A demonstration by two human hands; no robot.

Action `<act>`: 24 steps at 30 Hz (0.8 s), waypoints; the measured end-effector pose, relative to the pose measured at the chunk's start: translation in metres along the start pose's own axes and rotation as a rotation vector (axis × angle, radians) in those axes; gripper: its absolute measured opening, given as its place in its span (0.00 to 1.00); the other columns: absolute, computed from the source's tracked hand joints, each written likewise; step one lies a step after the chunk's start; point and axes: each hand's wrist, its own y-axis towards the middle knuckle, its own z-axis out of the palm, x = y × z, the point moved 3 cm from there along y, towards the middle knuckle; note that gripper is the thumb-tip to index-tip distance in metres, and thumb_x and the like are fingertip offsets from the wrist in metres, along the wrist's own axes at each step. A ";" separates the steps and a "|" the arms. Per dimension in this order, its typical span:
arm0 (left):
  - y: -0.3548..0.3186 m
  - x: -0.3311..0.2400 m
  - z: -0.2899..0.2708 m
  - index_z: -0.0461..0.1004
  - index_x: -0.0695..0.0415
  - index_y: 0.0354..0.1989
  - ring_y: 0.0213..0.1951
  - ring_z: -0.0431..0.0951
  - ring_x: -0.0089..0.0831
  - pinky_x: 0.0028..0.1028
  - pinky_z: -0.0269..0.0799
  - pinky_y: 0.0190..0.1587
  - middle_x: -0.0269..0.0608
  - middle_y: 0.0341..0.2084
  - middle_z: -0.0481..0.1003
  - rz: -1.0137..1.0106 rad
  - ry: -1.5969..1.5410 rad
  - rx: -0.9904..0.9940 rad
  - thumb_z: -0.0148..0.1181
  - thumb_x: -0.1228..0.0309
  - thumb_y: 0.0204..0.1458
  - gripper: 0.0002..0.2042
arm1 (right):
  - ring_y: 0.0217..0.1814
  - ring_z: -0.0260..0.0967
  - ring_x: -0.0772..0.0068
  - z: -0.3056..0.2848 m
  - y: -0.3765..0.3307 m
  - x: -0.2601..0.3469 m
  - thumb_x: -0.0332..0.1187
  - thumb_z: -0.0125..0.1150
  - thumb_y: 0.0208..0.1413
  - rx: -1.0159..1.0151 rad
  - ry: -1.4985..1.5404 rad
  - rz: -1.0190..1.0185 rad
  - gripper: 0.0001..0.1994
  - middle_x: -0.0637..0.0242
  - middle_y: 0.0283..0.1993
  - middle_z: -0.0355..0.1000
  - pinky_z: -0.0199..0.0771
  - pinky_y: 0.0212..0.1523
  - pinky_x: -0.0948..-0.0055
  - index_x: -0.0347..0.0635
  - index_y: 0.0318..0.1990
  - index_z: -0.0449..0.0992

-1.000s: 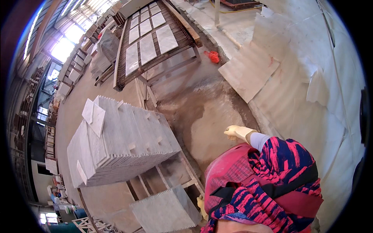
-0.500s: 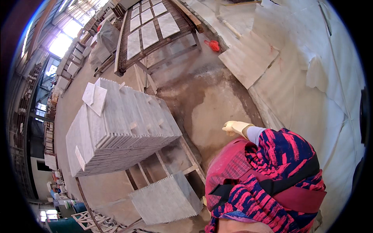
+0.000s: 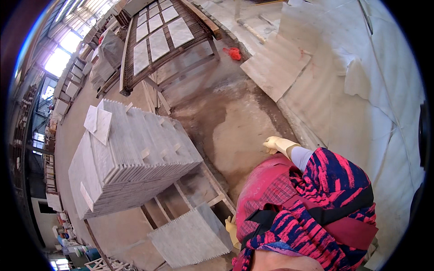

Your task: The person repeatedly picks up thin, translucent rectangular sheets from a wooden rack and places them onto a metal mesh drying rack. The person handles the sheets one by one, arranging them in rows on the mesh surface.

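Observation:
My left hand (image 3: 231, 229), in a yellow glove, grips the right edge of a square grey stone tile (image 3: 190, 237) held flat at my lower left; my body in red and blue patterned clothing hides most of that hand. My right hand (image 3: 278, 145), also in a yellow glove, hangs free out in front of my chest over the wet concrete floor (image 3: 235, 131), its fingers loosely apart and nothing in it. A large stack of grey stone tiles (image 3: 131, 156) stands on edge on a wooden pallet (image 3: 205, 185) just left of me.
Two loose tiles (image 3: 98, 123) lie on top of the stack. A metal rack (image 3: 158, 36) with pale tiles stands ahead. Big pale stone slabs (image 3: 280, 67) lie on the right. A red object (image 3: 234, 53) sits on the floor. More stacks line the far left.
The view has drifted, so the stack and rack sit a little further left. My right hand stays out front, slightly higher. The tile stays at my left hand.

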 end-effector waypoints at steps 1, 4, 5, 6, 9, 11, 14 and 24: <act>0.005 -0.005 0.004 0.56 0.52 0.74 0.62 0.70 0.59 0.54 0.68 0.62 0.62 0.63 0.69 0.023 -0.014 0.109 0.35 0.47 0.70 0.30 | 0.40 0.83 0.61 -0.003 -0.002 -0.003 0.44 0.49 0.68 -0.018 0.018 0.009 0.21 0.59 0.45 0.83 0.83 0.42 0.62 0.40 0.59 0.73; 0.002 -0.013 0.011 0.55 0.52 0.74 0.63 0.69 0.59 0.55 0.67 0.63 0.62 0.64 0.68 0.196 -0.124 0.727 0.34 0.47 0.70 0.30 | 0.41 0.82 0.60 -0.005 -0.017 0.005 0.44 0.49 0.68 -0.024 0.018 0.017 0.20 0.59 0.46 0.82 0.81 0.44 0.59 0.40 0.58 0.74; 0.001 -0.016 0.015 0.55 0.52 0.74 0.63 0.69 0.60 0.56 0.66 0.63 0.63 0.64 0.68 0.234 -0.147 0.875 0.34 0.48 0.70 0.30 | 0.43 0.81 0.58 -0.007 -0.019 0.005 0.45 0.49 0.68 -0.022 0.025 0.024 0.21 0.58 0.47 0.82 0.80 0.47 0.56 0.39 0.57 0.74; 0.001 -0.016 0.017 0.55 0.52 0.74 0.63 0.69 0.60 0.56 0.66 0.63 0.63 0.64 0.68 0.244 -0.145 0.871 0.34 0.48 0.70 0.30 | 0.44 0.81 0.58 -0.008 -0.021 0.006 0.45 0.49 0.68 -0.014 0.038 0.022 0.21 0.58 0.47 0.82 0.79 0.48 0.54 0.39 0.57 0.74; 0.015 -0.008 0.015 0.55 0.52 0.74 0.63 0.69 0.60 0.56 0.66 0.63 0.63 0.65 0.67 0.027 -0.035 0.078 0.34 0.48 0.70 0.30 | 0.45 0.81 0.58 -0.009 -0.016 0.003 0.47 0.49 0.68 -0.007 0.080 0.010 0.22 0.58 0.48 0.82 0.78 0.49 0.53 0.41 0.59 0.73; 0.008 -0.006 0.012 0.55 0.52 0.74 0.63 0.69 0.60 0.57 0.66 0.63 0.64 0.65 0.66 -0.087 0.035 -0.308 0.34 0.48 0.70 0.30 | 0.45 0.81 0.59 -0.007 -0.013 0.003 0.47 0.49 0.68 -0.007 0.105 0.013 0.22 0.58 0.49 0.82 0.79 0.48 0.54 0.41 0.60 0.72; 0.000 -0.005 0.009 0.54 0.52 0.74 0.63 0.69 0.60 0.56 0.66 0.64 0.64 0.65 0.67 -0.074 0.042 -0.280 0.34 0.48 0.70 0.30 | 0.45 0.81 0.59 -0.002 -0.012 0.015 0.47 0.49 0.69 0.013 0.057 0.007 0.22 0.59 0.49 0.82 0.79 0.48 0.55 0.41 0.59 0.72; -0.009 0.014 -0.019 0.60 0.55 0.72 0.61 0.71 0.58 0.52 0.67 0.64 0.62 0.63 0.69 -0.070 0.059 -0.314 0.34 0.49 0.70 0.29 | 0.46 0.82 0.58 0.012 -0.012 0.027 0.45 0.48 0.69 0.058 0.011 -0.007 0.21 0.57 0.48 0.82 0.80 0.50 0.57 0.39 0.59 0.73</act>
